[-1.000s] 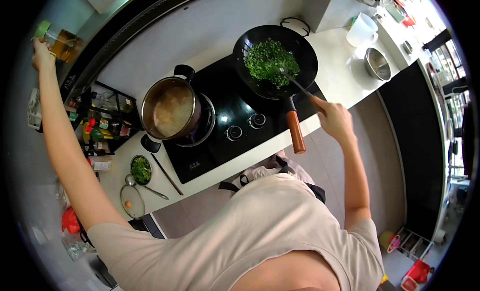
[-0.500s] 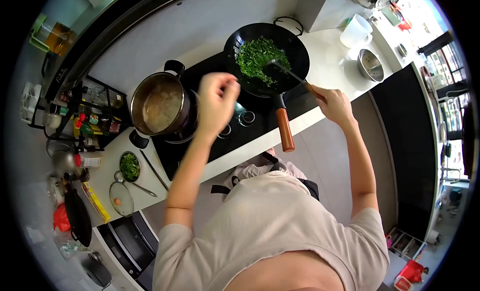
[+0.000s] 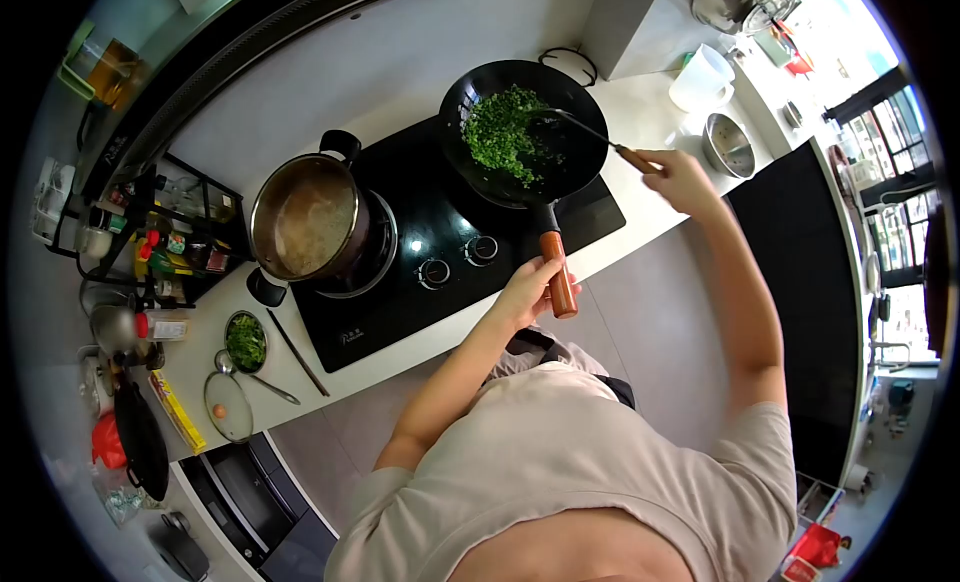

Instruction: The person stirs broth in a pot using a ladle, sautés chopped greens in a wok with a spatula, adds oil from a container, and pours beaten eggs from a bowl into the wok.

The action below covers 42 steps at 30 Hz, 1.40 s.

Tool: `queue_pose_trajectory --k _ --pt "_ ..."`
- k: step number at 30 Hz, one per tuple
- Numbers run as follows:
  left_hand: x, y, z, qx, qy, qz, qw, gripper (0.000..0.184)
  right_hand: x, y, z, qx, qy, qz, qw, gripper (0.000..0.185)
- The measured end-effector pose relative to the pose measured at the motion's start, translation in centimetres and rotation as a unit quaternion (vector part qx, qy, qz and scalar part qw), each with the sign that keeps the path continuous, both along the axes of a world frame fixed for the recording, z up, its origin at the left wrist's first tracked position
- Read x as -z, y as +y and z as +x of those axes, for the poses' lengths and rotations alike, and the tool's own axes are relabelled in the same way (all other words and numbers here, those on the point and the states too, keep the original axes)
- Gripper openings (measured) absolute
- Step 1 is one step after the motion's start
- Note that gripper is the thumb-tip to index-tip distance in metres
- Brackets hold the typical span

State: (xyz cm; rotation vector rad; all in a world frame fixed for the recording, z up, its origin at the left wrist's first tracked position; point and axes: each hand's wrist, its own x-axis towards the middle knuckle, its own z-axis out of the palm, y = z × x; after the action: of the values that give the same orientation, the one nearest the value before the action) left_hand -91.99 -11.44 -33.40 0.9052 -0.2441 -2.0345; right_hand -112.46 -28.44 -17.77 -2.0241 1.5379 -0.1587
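Observation:
My left hand point(image 3: 532, 292) is closed around the reddish wooden handle of a black wok point(image 3: 575, 172), its fingertips showing past the far side. Chopped green leaves point(image 3: 503, 137) lie heaped in the wok's left half. With my right hand point(image 3: 686, 185) I grip the wooden handle of a spatula point(image 3: 590, 131), whose dark metal end reaches into the wok by the greens. The wok sits on the right side of a black cooktop point(image 3: 400, 327). On the left side stands a pot point(image 3: 345, 167) of cloudy brown liquid point(image 3: 312, 222).
Left of the cooktop are a bowl of greens point(image 3: 246, 342), a ladle point(image 3: 270, 387), a glass lid point(image 3: 230, 417) and a long dark stick point(image 3: 297, 353). A spice rack point(image 3: 205, 207) stands behind them. To the right are a metal bowl point(image 3: 728, 147) and a white jug point(image 3: 700, 80).
My left hand has come down from above the cooktop and taken hold of the wok handle. My right hand, with the spatula, has shifted slightly right, and the view has moved a little.

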Motion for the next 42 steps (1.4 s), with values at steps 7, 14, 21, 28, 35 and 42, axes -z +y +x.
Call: queue_pose_trajectory --k 7,14,21,28,35,42 --pt "0.1 -0.2 -0.1 -0.008 0.017 -0.014 1.000 0.028 -3.1 2.1 -0.9 0.307 -0.351 0.335 0.819 0.024" --pt "0.4 0.0 -0.5 -0.013 0.008 -0.031 0.999 0.028 -0.9 -2.1 0.9 0.343 -0.420 0.373 0.753 0.012" --pt "0.1 0.1 -0.5 -0.028 0.000 -0.040 0.999 0.025 -0.7 -5.1 8.3 0.128 -0.161 0.233 0.950 0.037" --pt "0.4 0.2 -0.7 -0.038 0.003 -0.030 0.999 0.026 -0.3 1.9 7.1 -0.184 0.049 -0.048 0.980 0.050" --pt "0.9 0.1 -1.1 -0.035 -0.008 -0.026 0.999 0.029 1.3 2.3 3.6 0.055 -0.128 0.063 0.988 0.042" --pt "0.4 0.2 -0.9 -0.037 -0.009 -0.026 0.999 0.027 4.0 -1.7 6.5 0.184 -0.356 0.200 0.894 0.046"
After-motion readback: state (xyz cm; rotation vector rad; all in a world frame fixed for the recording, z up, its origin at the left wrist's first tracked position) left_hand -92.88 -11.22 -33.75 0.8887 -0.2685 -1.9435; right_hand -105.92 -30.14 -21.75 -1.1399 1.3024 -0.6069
